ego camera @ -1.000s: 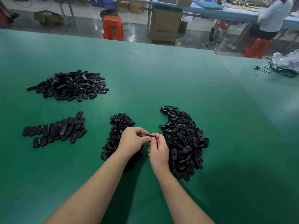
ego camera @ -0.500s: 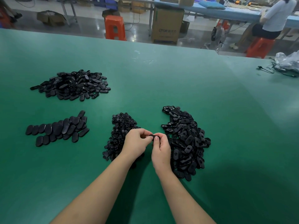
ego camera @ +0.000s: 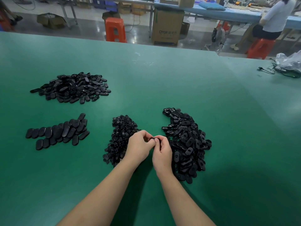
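My left hand (ego camera: 138, 147) and my right hand (ego camera: 162, 152) meet over the green table (ego camera: 162, 82), fingertips together, both pinching one small black plastic part (ego camera: 153, 138) that is mostly hidden by my fingers. Left of my hands lies a pile of small black round pieces (ego camera: 119, 132). To the right is a larger heap of black oval shells with holes (ego camera: 187, 142).
A row of flat black oval pieces (ego camera: 57, 132) lies at the left, and another heap of black ovals (ego camera: 73, 87) sits further back. Black cables and a plastic bag (ego camera: 288, 66) are at the far right. Beyond the table edge stand orange stools, a cardboard box and a seated person.
My hands have stayed together between the piles with the part between the fingertips; only slight finger movement and a small camera shift show.
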Demonstrator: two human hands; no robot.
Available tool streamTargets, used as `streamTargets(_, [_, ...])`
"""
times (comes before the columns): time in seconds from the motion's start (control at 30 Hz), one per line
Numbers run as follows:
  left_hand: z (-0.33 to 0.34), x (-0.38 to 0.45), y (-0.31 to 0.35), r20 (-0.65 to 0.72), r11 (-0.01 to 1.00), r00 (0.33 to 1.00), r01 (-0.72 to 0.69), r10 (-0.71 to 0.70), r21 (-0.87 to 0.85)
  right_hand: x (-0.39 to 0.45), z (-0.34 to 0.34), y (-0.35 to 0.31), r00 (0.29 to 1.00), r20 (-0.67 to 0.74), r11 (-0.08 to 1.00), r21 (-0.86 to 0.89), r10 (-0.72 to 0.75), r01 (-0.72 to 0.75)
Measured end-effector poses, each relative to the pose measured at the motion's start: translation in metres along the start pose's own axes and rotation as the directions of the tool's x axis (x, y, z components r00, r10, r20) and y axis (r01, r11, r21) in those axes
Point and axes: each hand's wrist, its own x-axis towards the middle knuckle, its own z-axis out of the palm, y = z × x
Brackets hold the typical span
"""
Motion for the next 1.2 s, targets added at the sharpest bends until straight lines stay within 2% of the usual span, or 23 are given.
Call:
streamTargets(0.3, [-0.010,-0.001,-0.013,0.071,0.987,0.987,-0.148,0.143,0.058,-0.001,0.002,0.001,1.000,-0.003,0.999,-0.044,-0.031,0.031])
streamTargets(0.4, [-0.011,-0.002,-0.013,0.081,0.942,0.961,-0.277,0.266,0.191,-0.001,0.003,0.001,1.000,-0.004,0.999,-0.033,-0.030,0.030])
streamTargets(0.47, [-0.013,-0.001,-0.014,0.103,0.872,0.928,-0.372,0.359,0.317,-0.001,0.002,0.001,1.000,-0.002,1.000,0.006,0.001,-0.001])
streamTargets(0.53, [-0.018,-0.002,-0.015,0.066,0.812,0.906,-0.405,0.418,0.421,-0.001,0.003,0.000,0.999,0.014,0.998,0.057,0.034,-0.034])
streamTargets(0.63, [-0.036,0.000,-0.022,-0.099,0.802,0.902,-0.319,0.421,0.505,-0.002,0.002,-0.001,0.999,0.032,0.996,0.079,0.033,-0.036])
streamTargets(0.73, [-0.068,0.007,-0.043,-0.315,0.869,0.903,-0.112,0.291,0.482,-0.004,0.001,-0.001,0.999,0.049,1.000,0.029,0.010,-0.011])
streamTargets(0.87, [-0.120,0.010,-0.087,-0.534,0.896,0.838,0.143,0.117,0.421,-0.005,0.001,-0.003,0.999,0.051,1.000,-0.006,-0.013,0.013])
streamTargets(0.97, [-0.151,0.009,-0.115,-0.632,0.894,0.775,0.278,0.007,0.351,-0.005,0.002,-0.003,0.999,0.045,0.999,-0.022,-0.024,0.025])
streamTargets(1.07, [-0.165,0.007,-0.130,-0.683,0.883,0.729,0.354,-0.054,0.307,-0.005,0.003,-0.003,0.999,0.041,0.999,-0.033,-0.036,0.037])
streamTargets(1.13, [-0.167,0.008,-0.132,-0.692,0.888,0.719,0.359,-0.065,0.289,-0.005,0.003,-0.003,0.998,0.042,0.998,-0.039,-0.040,0.041])
streamTargets(1.2, [-0.162,0.009,-0.128,-0.659,0.904,0.752,0.295,-0.021,0.309,-0.005,0.003,-0.004,0.998,0.045,0.998,-0.049,-0.036,0.038])
